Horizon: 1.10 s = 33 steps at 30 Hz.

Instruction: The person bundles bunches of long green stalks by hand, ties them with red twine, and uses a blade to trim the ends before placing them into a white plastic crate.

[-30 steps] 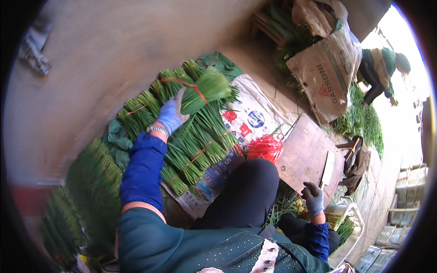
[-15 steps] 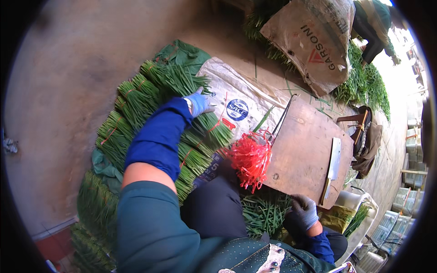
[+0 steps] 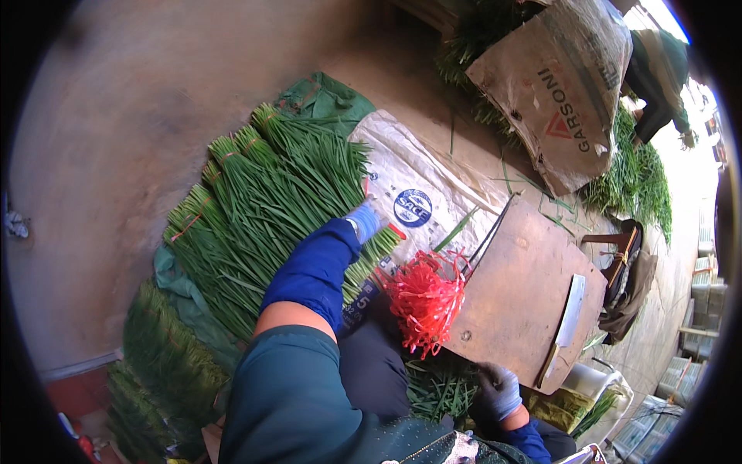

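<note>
My left hand (image 3: 366,220), in a blue-grey glove, reaches to the right edge of a broad pile of green chive bunches (image 3: 270,193). It is close to the cut ends of a near bunch (image 3: 380,246); its fingers are foreshortened and blurred, so their grip does not show. Red ties bind several bunches. My right hand (image 3: 502,390), also gloved, stays low beside the near edge of a wooden board (image 3: 525,278) with its fingers curled. What it holds, if anything, is hidden. Loose green leaves (image 3: 442,390) lie beside it.
Red plastic strips (image 3: 425,301) hang at the board's left corner, and a cleaver (image 3: 568,317) lies on the board. A white woven sack (image 3: 410,170) spreads beyond. Farther off are a large sack (image 3: 553,100), a stool (image 3: 614,259) and another person (image 3: 657,77).
My left hand has moved right and nearer along the pile, uncovering more long leaves. My right hand stays curled by the board. The whole view has shifted slightly.
</note>
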{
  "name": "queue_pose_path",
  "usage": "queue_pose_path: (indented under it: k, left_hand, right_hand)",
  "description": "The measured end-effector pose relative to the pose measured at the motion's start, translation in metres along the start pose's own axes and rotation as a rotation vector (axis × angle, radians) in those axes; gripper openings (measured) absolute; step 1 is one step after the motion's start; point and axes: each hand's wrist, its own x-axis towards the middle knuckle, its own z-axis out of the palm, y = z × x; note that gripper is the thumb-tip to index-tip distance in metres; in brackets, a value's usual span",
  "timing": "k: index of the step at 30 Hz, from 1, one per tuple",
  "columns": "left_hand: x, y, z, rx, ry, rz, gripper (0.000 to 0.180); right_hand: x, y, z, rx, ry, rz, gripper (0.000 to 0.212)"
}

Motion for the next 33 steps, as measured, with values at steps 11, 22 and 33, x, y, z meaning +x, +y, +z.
queue_pose_path:
  k: [11, 22, 33]
  left_hand:
    - [-0.022, 0.023, -0.045, -0.095, 0.186, -0.13, 0.054]
    - [-0.164, 0.116, -0.101, -1.383, 0.972, -0.404, 0.024]
    - [-0.196, 0.158, -0.106, -1.191, 1.103, -0.092, 0.029]
  right_hand:
    - [0.006, -0.007, 0.006, -0.065, -0.041, -0.159, 0.022]
    - [0.056, -0.051, -0.005, 0.481, 0.147, 0.085, 0.019]
    - [0.144, -0.08, 0.025, 0.444, -0.002, 0.305, 0.027]
